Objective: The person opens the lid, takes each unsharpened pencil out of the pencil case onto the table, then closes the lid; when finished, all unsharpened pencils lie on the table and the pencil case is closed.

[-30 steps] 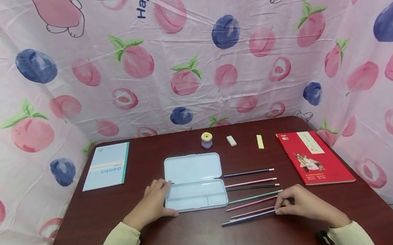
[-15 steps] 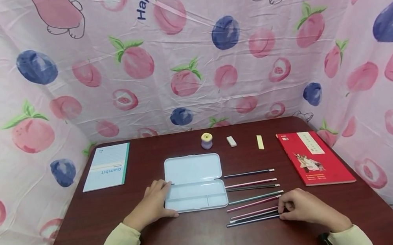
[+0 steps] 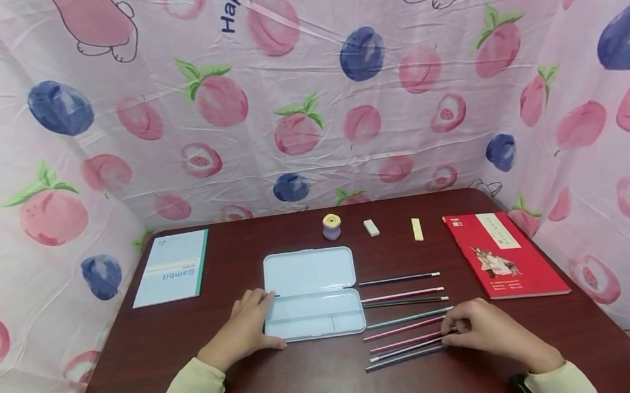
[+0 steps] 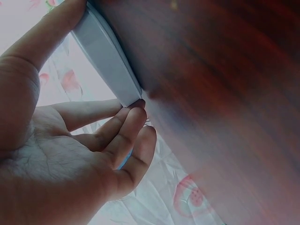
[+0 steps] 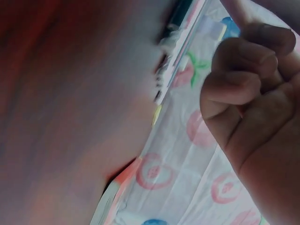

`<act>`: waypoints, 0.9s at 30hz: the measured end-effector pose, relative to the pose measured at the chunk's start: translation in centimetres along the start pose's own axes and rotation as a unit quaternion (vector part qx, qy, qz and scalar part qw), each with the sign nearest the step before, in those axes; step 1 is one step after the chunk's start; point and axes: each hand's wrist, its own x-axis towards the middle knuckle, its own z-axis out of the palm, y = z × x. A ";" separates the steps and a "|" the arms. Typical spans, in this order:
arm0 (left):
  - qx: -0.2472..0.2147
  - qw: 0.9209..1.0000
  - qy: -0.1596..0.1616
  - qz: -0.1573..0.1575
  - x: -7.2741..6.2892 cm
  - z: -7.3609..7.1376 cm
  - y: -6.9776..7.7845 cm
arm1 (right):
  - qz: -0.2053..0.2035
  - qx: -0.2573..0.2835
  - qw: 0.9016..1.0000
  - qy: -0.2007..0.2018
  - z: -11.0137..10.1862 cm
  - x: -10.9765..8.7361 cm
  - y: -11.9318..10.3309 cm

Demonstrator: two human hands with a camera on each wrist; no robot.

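Note:
An open pale blue pencil case (image 3: 314, 324) lies on the table, its lid folded back and its divided tray bare. My left hand (image 3: 247, 322) grips the case's left end, thumb at the front edge and fingers at the far side; the left wrist view shows the case wall (image 4: 105, 54) between them. Right of the case, several pencils (image 3: 406, 329) lie in a rough column, eraser ends mostly to the right. My right hand (image 3: 484, 332) pinches the right end of the nearest dark pencil (image 3: 401, 359). In the right wrist view its other fingers (image 5: 234, 89) are curled.
Behind the case stand a purple and yellow pencil sharpener (image 3: 332, 228), a white eraser (image 3: 372, 227) and a yellow strip (image 3: 417, 229). A light blue notebook (image 3: 170, 267) lies at the left, a red book (image 3: 505, 254) at the right. A fruit-print cloth (image 3: 304, 83) surrounds the table.
The nearest dark pencil has shifted toward the table's front, apart from the pencils behind it, with my right hand at its end. The left hand and the case have stayed put.

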 end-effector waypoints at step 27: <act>-0.042 0.999 0.001 -0.017 -0.2 0.1 0.0 | 0.007 -0.031 0.999 0.039 2.4 17.8 -6.8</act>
